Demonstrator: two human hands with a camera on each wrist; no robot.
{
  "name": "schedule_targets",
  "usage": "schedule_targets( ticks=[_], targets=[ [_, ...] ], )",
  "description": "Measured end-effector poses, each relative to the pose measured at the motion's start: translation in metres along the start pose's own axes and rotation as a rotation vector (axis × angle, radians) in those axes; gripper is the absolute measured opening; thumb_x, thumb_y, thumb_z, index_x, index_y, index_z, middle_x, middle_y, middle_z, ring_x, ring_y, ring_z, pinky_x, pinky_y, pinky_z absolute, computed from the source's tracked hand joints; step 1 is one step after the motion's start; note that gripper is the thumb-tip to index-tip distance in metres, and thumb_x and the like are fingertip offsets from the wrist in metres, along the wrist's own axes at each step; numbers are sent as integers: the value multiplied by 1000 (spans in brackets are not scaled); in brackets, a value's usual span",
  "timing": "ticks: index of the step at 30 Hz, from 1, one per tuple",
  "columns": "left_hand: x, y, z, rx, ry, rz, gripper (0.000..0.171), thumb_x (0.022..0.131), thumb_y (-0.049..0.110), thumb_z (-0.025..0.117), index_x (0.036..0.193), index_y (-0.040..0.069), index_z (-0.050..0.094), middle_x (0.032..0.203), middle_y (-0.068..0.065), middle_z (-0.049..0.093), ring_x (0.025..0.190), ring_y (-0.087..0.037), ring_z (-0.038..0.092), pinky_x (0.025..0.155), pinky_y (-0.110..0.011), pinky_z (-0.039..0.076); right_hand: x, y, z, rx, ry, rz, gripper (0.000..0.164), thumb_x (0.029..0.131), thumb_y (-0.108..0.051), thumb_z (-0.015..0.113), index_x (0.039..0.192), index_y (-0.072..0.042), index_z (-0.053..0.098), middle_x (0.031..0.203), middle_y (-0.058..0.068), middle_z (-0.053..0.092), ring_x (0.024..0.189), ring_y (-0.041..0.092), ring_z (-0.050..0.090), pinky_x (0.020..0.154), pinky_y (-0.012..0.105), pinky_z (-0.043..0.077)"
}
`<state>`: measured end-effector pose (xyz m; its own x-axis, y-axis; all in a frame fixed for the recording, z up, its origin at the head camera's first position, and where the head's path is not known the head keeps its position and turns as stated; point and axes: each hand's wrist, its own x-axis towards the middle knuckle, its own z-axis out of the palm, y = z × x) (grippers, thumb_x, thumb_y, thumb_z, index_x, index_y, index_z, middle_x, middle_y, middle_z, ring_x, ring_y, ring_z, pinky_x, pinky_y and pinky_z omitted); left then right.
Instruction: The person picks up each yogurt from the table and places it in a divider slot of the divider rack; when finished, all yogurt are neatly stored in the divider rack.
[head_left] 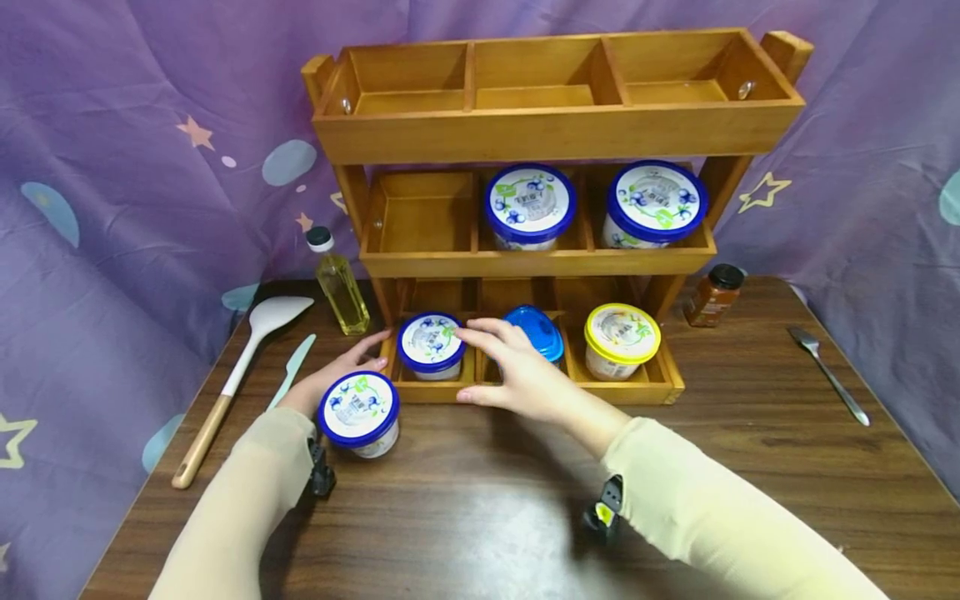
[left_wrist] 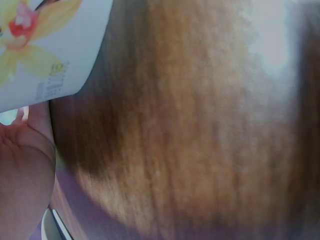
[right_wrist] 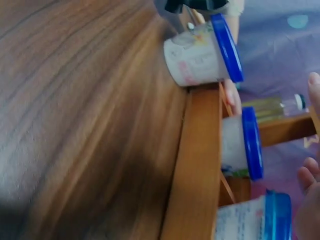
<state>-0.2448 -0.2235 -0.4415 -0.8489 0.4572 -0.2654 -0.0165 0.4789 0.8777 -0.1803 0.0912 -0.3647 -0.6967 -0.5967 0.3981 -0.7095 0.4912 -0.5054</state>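
Holding the blue-lidded cup (head_left: 359, 413) on the table just left of the rack (head_left: 525, 392) with your left hand (head_left: 330, 379), keep it upright while your relaxed right hand (head_left: 517, 371) steadies the neighbouring cup (head_left: 431, 344).

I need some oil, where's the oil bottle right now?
In the head view, the oil bottle stands on the table's left side, between the white spoon and the wooden rack.

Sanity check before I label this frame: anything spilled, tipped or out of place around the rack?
Nothing spilled or tipped. One blue-lidded tub stands on the table in front of the rack, by the left hand, while the other tubs sit in compartments. The top shelf holds nothing. The right hand hovers over the bottom shelf.
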Motion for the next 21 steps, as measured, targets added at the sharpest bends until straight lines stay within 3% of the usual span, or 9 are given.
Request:
schedule_targets(
  ticks=[6,13,21],
  targets=[
    [-1,2,0,17,1,-31,63,100,34,43,152,17,12,132,-30,38,120,-40,39,102,-52,26,6,-10,23,39,-156,-34,68,77,-35,77,135,-13,51,138,15,44,126,28,40,103,42,34],
    [1,3,0,39,4,-10,62,99,31,43,151,14,14,128,-30,43,117,-40,43,100,-53,29,15,-24,48,36,-305,-30,72,78,-40,75,139,-16,46,144,17,34,131,31,35,105,42,31],
    [-1,0,-1,-13,-1,-3,61,100,29,43,151,15,13,127,-31,43,111,-36,49,95,-42,36,25,-32,75,31,-322,-10,70,77,-40,76,137,-17,48,144,25,27,131,39,31,103,48,31]
  ],
)
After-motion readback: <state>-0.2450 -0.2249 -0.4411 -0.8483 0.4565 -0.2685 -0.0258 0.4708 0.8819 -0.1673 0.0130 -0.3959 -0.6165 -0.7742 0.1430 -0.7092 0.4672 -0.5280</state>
